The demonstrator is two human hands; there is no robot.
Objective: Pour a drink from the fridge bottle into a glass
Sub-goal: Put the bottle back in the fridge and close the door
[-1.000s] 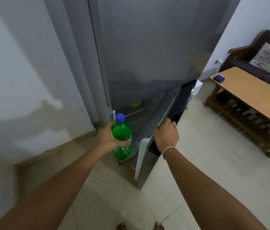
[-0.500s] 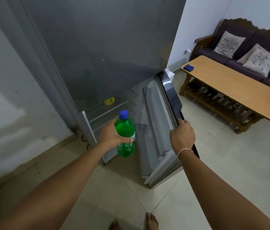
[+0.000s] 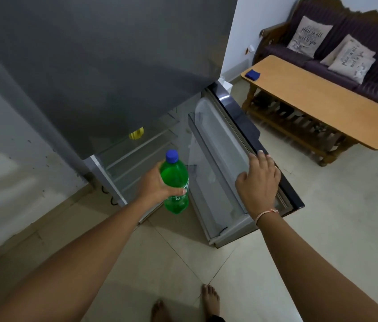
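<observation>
Gripping one green bottle (image 3: 174,182), left hand (image 3: 153,183); two cushions (image 3: 308,36).

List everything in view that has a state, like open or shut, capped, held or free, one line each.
Lower fridge door: open wide.
Green bottle: capped, upright, gripped.
Blue cap: on.
Left hand: wrapped round the bottle.
Right hand: fingers straight, resting on the door's edge.
Upper fridge door: shut.
</observation>
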